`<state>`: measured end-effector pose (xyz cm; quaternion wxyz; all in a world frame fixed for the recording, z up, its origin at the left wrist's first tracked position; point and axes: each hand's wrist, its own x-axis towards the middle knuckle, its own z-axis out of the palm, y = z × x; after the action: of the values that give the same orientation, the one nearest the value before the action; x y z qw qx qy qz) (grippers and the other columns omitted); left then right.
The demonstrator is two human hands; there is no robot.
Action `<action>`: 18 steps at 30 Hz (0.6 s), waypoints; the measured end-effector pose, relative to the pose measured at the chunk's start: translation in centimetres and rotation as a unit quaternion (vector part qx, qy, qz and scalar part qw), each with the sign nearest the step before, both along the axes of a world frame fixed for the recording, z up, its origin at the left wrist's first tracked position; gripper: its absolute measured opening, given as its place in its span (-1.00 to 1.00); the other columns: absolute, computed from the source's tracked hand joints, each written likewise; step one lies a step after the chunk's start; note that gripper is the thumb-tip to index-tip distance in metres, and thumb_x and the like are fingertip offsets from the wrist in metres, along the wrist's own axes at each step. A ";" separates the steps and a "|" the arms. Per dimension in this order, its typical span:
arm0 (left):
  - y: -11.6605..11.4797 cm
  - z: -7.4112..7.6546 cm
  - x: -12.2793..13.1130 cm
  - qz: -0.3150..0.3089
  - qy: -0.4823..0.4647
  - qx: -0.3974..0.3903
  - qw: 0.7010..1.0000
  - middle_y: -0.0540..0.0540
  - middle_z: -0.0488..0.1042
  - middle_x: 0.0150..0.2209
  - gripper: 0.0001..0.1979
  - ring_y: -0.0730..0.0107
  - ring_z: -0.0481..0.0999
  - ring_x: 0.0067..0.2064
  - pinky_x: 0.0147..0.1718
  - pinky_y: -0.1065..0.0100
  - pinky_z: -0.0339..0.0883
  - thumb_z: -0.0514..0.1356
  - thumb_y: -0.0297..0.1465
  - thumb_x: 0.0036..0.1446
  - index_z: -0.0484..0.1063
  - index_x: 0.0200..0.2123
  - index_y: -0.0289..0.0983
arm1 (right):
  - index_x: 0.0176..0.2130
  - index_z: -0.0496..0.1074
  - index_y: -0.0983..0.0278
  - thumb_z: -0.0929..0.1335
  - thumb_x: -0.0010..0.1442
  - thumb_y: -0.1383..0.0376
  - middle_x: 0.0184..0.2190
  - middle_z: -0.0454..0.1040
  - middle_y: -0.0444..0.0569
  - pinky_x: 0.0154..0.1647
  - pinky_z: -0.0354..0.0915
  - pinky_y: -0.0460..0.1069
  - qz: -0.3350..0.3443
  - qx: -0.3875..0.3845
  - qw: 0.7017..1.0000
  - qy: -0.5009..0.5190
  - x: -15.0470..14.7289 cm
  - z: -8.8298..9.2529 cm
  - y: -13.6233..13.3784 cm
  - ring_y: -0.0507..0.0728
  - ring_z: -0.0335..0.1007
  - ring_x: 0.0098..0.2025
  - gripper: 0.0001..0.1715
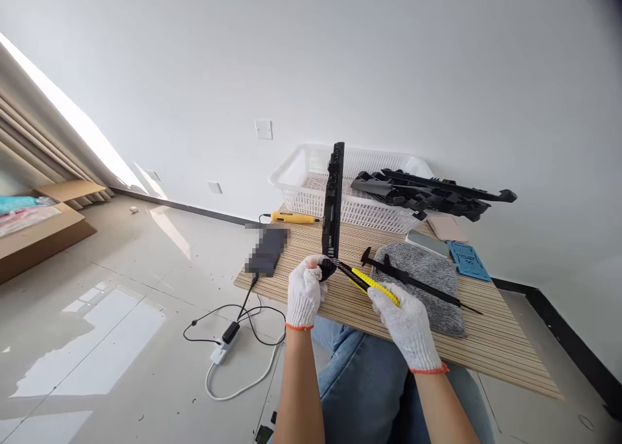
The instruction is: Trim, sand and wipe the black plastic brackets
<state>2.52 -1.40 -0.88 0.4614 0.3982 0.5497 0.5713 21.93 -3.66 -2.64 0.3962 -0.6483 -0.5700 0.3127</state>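
Observation:
A long black plastic part (pixel 333 198) stands upright over the front of the table, its lower end held by my left hand (pixel 305 292), which is closed in a white glove. My right hand (pixel 405 317), also gloved, is closed around a yellow-and-black utility knife (pixel 374 285). The knife's tip meets the lower end of the part, close to my left fingers; the exact contact is too small to make out. Beside my right hand, a black caliper (pixel 413 279) lies across a folded grey cloth (pixel 437 314).
A white plastic basket (pixel 291 172) at the back holds several black plastic parts (pixel 432 191), some jutting past its right rim. Around the tabletop (pixel 505 340) lie a yellow pen-shaped power tool (pixel 294 218), a blurred dark device (pixel 267 249), and a blue card (pixel 469 260). Cables and a power strip (pixel 223 350) are on the floor.

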 end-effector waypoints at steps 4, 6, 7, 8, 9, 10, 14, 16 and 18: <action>0.6 0.3 0.0 -0.064 -0.026 -0.019 0.997 0.08 0.31 -0.70 -0.48 0.52 0.22 -0.70 -0.72 0.48 0.11 0.21 0.06 0.07 0.50 -0.23 -0.31 | -0.29 0.57 0.27 0.38 0.10 -0.24 -0.59 0.44 -0.08 -0.60 0.18 -0.07 0.007 -0.033 0.998 0.052 -0.1 0.0 0.1 0.06 0.26 -0.57 -0.36; 0.8 0.5 0.0 -0.105 -0.042 -0.044 0.993 0.10 0.32 -0.69 -0.57 0.53 0.23 -0.69 -0.71 0.49 0.13 0.30 -0.05 0.00 0.48 -0.24 -0.30 | -0.27 0.57 0.28 0.39 0.09 -0.23 -0.59 0.43 -0.09 -0.61 0.17 -0.07 0.004 -0.032 0.997 0.068 -0.1 0.0 0.0 0.05 0.25 -0.58 -0.37; 0.9 0.6 -0.1 -0.124 -0.046 -0.049 0.990 0.11 0.32 -0.67 -0.60 0.54 0.23 -0.68 -0.69 0.50 0.14 0.33 -0.10 -0.02 0.47 -0.24 -0.29 | -0.26 0.57 0.28 0.40 0.08 -0.22 -0.60 0.41 -0.10 -0.61 0.16 -0.07 -0.001 -0.031 0.996 0.080 -0.1 0.0 0.0 0.05 0.23 -0.59 -0.37; 0.8 0.6 -0.2 -0.142 -0.049 -0.051 0.987 0.11 0.33 -0.66 -0.62 0.55 0.24 -0.66 -0.67 0.50 0.16 0.34 -0.14 -0.04 0.46 -0.24 -0.29 | -0.27 0.56 0.29 0.40 0.08 -0.21 -0.61 0.40 -0.11 -0.62 0.14 -0.07 -0.008 -0.032 0.995 0.096 -0.1 -0.1 -0.1 0.04 0.21 -0.60 -0.37; 0.8 0.6 -0.2 -0.158 -0.052 -0.049 0.985 0.11 0.34 -0.64 -0.63 0.56 0.26 -0.65 -0.65 0.51 0.18 0.35 -0.16 -0.03 0.45 -0.25 -0.29 | -0.27 0.55 0.29 0.40 0.07 -0.20 -0.62 0.37 -0.12 -0.63 0.12 -0.07 -0.017 -0.034 0.993 0.115 -0.1 -0.1 -0.1 0.03 0.18 -0.62 -0.38; 0.7 0.5 -0.3 -0.166 -0.058 -0.045 0.983 0.10 0.35 -0.63 -0.65 0.57 0.27 -0.63 -0.62 0.51 0.20 0.35 -0.17 -0.02 0.44 -0.26 -0.29 | -0.29 0.54 0.30 0.40 0.07 -0.19 -0.63 0.35 -0.14 -0.64 0.10 -0.08 -0.025 -0.037 0.990 0.134 -0.2 -0.2 -0.1 0.01 0.15 -0.63 -0.39; 0.8 0.1 -0.7 -0.174 -0.095 -0.058 0.978 0.12 0.31 -0.63 -0.62 0.56 0.28 -0.60 -0.61 0.51 0.22 0.35 -0.10 0.03 0.38 -0.31 -0.26 | -0.32 0.52 0.30 0.42 0.05 -0.15 -0.64 0.34 -0.15 -0.65 0.07 -0.08 -0.052 -0.051 0.983 0.171 -0.3 -0.3 -0.1 0.00 0.12 -0.64 -0.45; 1.1 0.1 -0.8 -0.176 -0.118 -0.071 0.975 0.14 0.26 -0.66 -0.54 0.55 0.28 -0.61 -0.65 0.52 0.19 0.38 0.00 -0.01 0.30 -0.37 -0.22 | -0.29 0.53 0.29 0.43 0.05 -0.12 -0.62 0.36 -0.14 -0.63 0.10 -0.07 -0.056 -0.065 0.985 0.151 -0.4 -0.1 -0.2 0.01 0.16 -0.62 -0.46; 1.4 0.3 -0.9 -0.182 -0.136 -0.085 0.970 0.16 0.21 -0.66 -0.44 0.56 0.27 -0.64 -0.69 0.53 0.14 0.39 0.09 -0.08 0.22 -0.43 -0.20 | -0.24 0.56 0.29 0.43 0.05 -0.11 -0.60 0.38 -0.13 -0.61 0.13 -0.07 -0.050 -0.082 0.988 0.125 -0.3 0.1 -0.3 0.03 0.21 -0.59 -0.46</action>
<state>1.59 0.03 -0.53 0.6603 0.3695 0.4467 0.4775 21.62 -3.99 -2.53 0.4243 -0.6622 -0.4557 0.4169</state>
